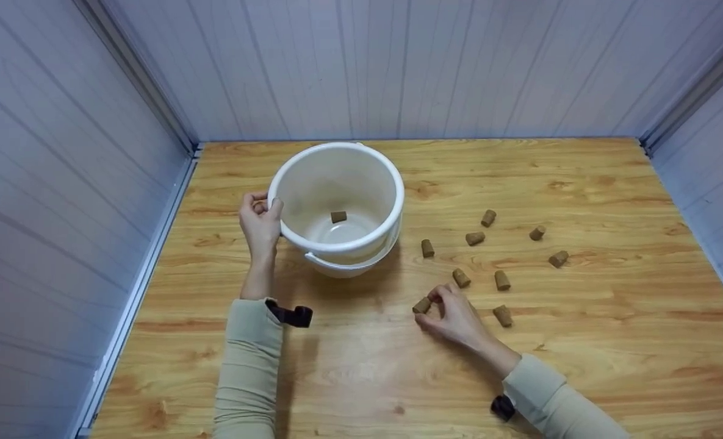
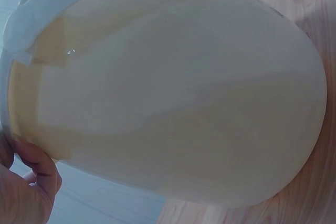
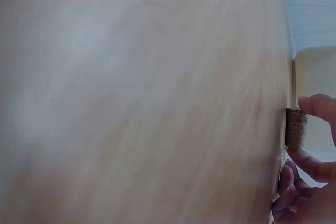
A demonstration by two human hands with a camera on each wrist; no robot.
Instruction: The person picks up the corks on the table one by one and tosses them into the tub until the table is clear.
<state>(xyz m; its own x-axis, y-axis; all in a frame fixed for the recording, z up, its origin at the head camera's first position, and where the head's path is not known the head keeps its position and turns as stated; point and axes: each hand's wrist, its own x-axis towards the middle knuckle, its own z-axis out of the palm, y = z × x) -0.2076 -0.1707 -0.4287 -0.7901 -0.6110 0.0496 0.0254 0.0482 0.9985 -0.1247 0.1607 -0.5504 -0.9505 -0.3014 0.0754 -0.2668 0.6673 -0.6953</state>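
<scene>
A white plastic bucket (image 1: 396,201) stands on the wooden table, its handle hanging down at the front. My left hand (image 1: 262,227) grips its rim on the left side, thumb over the edge and fingers outside. In the left wrist view the bucket's wall (image 2: 173,93) fills most of the picture. One cork (image 1: 338,216) lies inside at the bottom. To the right of the bucket, my right hand (image 1: 459,318) pinches another cork (image 3: 296,128) between thumb and forefinger, low over the table.
Several loose corks lie on the table (image 1: 349,390) to the right, among them a cork (image 1: 428,248) close to the bucket, a cork (image 1: 503,316) beside my right hand and a cork (image 1: 559,259) farther right. Pale panel walls (image 1: 373,67) enclose the table at the back and sides.
</scene>
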